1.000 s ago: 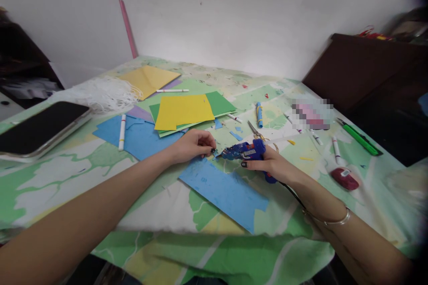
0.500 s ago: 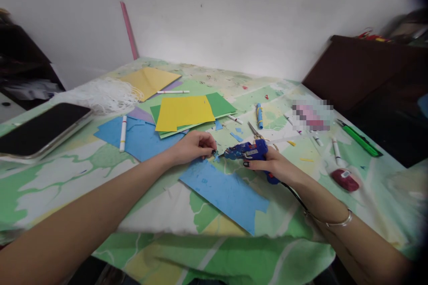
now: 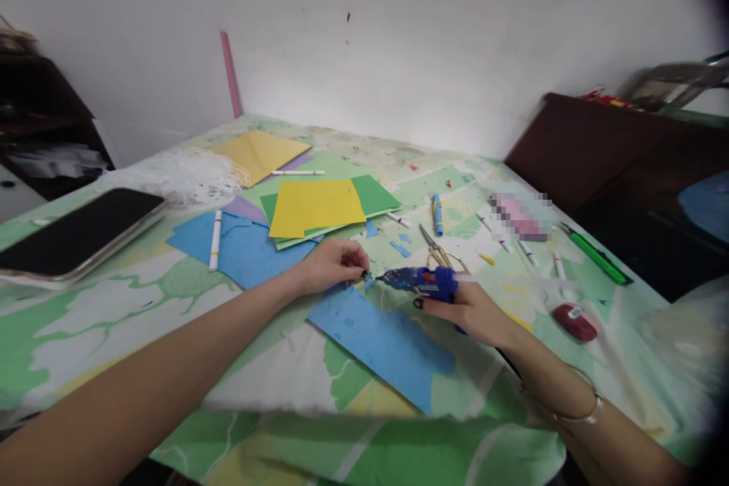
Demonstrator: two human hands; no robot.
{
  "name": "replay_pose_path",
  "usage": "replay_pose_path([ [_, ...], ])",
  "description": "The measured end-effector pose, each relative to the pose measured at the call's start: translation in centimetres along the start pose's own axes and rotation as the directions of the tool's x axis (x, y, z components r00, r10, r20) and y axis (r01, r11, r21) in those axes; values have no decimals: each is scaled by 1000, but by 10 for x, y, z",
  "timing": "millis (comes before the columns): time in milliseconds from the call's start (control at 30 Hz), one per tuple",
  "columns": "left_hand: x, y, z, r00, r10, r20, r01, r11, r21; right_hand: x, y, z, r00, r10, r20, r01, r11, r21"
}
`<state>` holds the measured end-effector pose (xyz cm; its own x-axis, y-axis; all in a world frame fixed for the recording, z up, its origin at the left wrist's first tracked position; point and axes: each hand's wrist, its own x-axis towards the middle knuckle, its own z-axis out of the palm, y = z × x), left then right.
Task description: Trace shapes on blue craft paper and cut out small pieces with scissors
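In my right hand (image 3: 475, 311) is a blue hot glue gun (image 3: 424, 282), its nozzle pointing left. The nozzle tip is beside a small blue scrap (image 3: 370, 281) near the fingertips of my left hand (image 3: 336, 267). My left hand is closed in a pinch; the scrap seems to be at its fingertips, though its full shape is too small to make out. Just below both hands lies a blue foam sheet (image 3: 379, 342) with a cut edge. Gold-handled scissors (image 3: 437, 247) rest behind the glue gun.
Yellow (image 3: 319, 206) and green sheets (image 3: 376, 195) are stacked behind my left hand, beside another blue sheet (image 3: 244, 250). A phone (image 3: 80, 231) and white string (image 3: 187, 176) lie left. On the right are a green cutter (image 3: 598, 254), markers and a dark red object (image 3: 575, 321).
The camera view has tilted up slightly, so the table sits lower in the picture. The glue gun has levelled a little, its nozzle still close to my left fingertips.
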<state>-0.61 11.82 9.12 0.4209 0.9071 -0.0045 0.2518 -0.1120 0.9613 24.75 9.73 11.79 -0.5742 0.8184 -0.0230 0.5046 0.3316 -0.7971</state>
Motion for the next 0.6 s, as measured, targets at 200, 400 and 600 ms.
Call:
replay_pose_path([
  [200, -1, 0, -1, 1000, 17, 5, -17, 1000, -26, -35, -28, -15, 935, -332, -126, 243, 857, -454],
  [400, -1, -3, -1, 1000, 26, -7, -26, 998, -57, -62, -26, -40, 847, -460, -267, 251, 788, -562],
  [600, -3, -2, -3, 999, 14, -29, -16, 995, -95, -67, -11, -50, 842, -406, -356, 23, 687, -727],
])
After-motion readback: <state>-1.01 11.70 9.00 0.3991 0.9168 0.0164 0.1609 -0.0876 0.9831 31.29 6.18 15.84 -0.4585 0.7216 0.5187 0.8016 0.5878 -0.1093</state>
